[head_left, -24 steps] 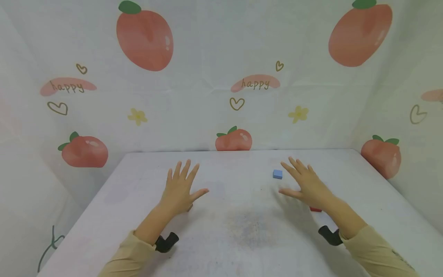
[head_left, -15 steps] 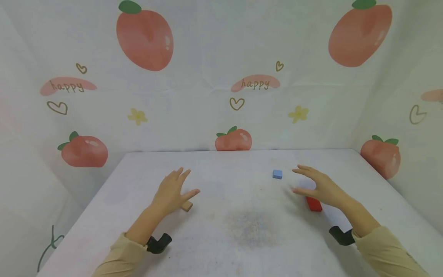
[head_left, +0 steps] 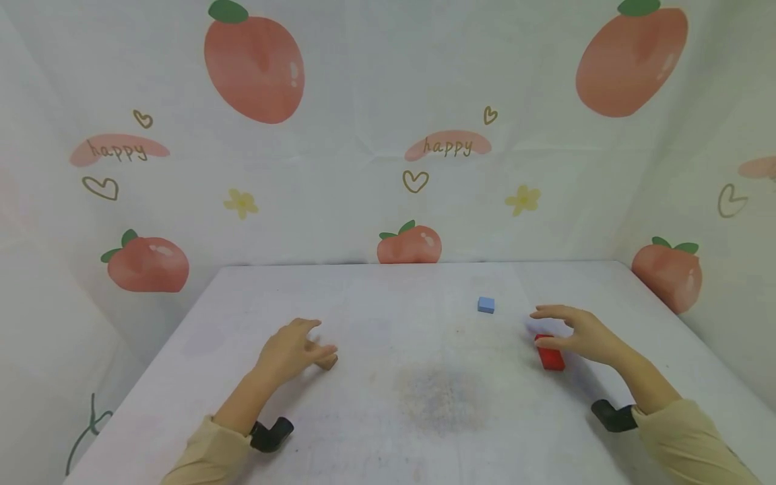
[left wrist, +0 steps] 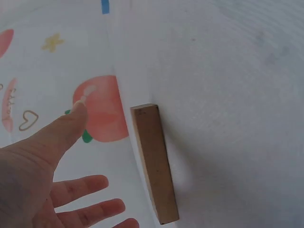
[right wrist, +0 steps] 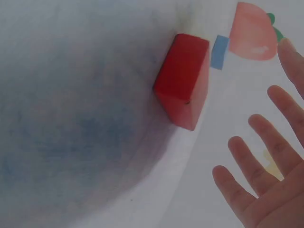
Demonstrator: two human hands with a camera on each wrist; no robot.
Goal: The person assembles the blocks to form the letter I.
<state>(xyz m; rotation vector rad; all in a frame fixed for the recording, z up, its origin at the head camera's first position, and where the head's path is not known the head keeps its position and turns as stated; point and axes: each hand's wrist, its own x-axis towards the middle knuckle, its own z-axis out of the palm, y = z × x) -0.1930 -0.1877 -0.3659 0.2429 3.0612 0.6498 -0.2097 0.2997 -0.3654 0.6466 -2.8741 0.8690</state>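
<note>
My left hand (head_left: 287, 351) hovers over a plain wooden block (head_left: 327, 361), covering part of it in the head view. The left wrist view has the long brown block (left wrist: 156, 164) apart from the spread thumb and fingers. To the right, a red block (head_left: 551, 358) lies below my right hand (head_left: 587, 335), whose thumb crosses in front of its far end. In the right wrist view the fingers (right wrist: 242, 149) are spread, with a gap between them and the red block (right wrist: 185, 78). Neither hand holds anything.
A small blue block (head_left: 486, 305) lies farther back on the white table (head_left: 388, 417), left of the right hand. Behind the table hangs a white cloth (head_left: 339, 81) printed with peaches. Black curved pieces (head_left: 272, 434) sit at both wrists.
Both hands have lowered and drawn apart, the left one to the left and the right one to the right. Their fingers bend more now. The red block shows more; the blocks have not moved.
</note>
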